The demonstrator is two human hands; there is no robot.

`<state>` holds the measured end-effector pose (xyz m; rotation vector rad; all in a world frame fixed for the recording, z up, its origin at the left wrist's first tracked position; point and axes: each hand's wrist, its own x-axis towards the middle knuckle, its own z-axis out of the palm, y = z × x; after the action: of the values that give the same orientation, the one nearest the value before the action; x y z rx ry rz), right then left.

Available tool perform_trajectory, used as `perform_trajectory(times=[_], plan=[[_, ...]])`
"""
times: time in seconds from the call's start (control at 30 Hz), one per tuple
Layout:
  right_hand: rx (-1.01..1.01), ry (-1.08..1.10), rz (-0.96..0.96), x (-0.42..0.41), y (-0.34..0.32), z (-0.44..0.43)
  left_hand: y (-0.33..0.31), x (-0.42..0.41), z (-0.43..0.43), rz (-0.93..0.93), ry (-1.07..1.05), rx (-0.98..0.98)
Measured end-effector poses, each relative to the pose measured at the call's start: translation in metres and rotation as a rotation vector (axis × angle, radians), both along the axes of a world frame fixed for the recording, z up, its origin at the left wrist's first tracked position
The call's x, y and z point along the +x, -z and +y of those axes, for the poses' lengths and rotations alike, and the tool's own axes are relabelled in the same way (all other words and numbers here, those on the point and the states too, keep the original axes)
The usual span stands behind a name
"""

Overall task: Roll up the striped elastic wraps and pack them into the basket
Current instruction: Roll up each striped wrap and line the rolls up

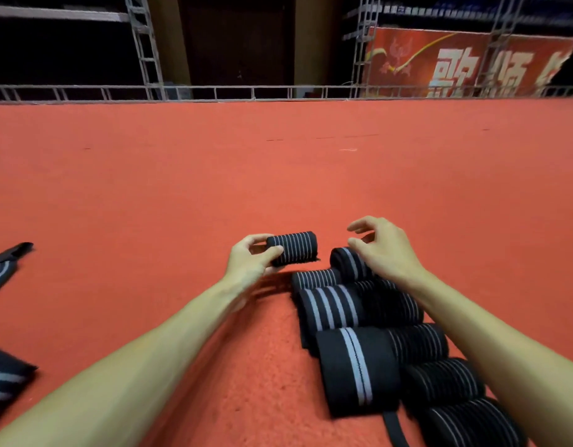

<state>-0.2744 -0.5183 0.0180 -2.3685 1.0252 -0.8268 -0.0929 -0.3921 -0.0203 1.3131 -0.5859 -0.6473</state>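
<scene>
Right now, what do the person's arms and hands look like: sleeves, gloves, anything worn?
Left hand and right hand: bare, no gloves, no rings visible. Left forearm and right forearm: bare to the frame edge, no sleeves, watch or wristbands in view.

I have just one view, from the head: a wide-angle lens looking forward and down. The left hand and right hand sit close to it, just below centre, the red carpet runs away from me, and a metal truss rail and red banner stand far off along the top.
</scene>
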Motion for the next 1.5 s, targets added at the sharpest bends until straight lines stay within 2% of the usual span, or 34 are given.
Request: perform_trajectory(times=[0.1, 0.23, 0.37, 0.63, 0.8, 0.93, 1.13, 1.23, 1.3, 1.5], plan=[[-0.013, -0.011, 0.014, 0.002, 0.013, -0.008, 0.018, 0.002, -0.020, -0.078, 0.050, 0.093], [-0.049, -0.033, 0.090, 0.008, 0.021, -0.005, 0.036, 0.001, -0.028, -0.355, 0.106, 0.170], [-0.075, -0.048, 0.171, 0.012, 0.023, 0.008, 0.033, 0.000, -0.023, -0.476, 0.137, 0.292], [-0.158, -0.139, 0.183, 0.030, 0.005, 0.073, -0.011, 0.011, 0.072, -0.705, 0.230, 0.401], [-0.116, -0.311, 0.257, 0.074, 0.000, 0.153, -0.023, 0.040, 0.185, -0.703, 0.127, 0.436], [-0.031, -0.498, 0.351, 0.116, 0.004, 0.228, -0.026, 0.066, 0.278, -0.804, 0.034, 0.482], [-0.001, -0.680, 0.458, 0.174, 0.022, 0.309, -0.015, 0.113, 0.388, -0.897, -0.279, 0.517], [0.023, -0.667, 0.418, 0.200, 0.033, 0.329, 0.005, 0.131, 0.423, -0.950, -0.397, 0.627], [0.033, -0.653, 0.355, 0.215, 0.040, 0.338, 0.019, 0.134, 0.434, -1.014, -0.391, 0.685], [0.010, -0.675, 0.216, 0.229, 0.047, 0.344, 0.026, 0.129, 0.423, -1.057, -0.419, 0.619]])
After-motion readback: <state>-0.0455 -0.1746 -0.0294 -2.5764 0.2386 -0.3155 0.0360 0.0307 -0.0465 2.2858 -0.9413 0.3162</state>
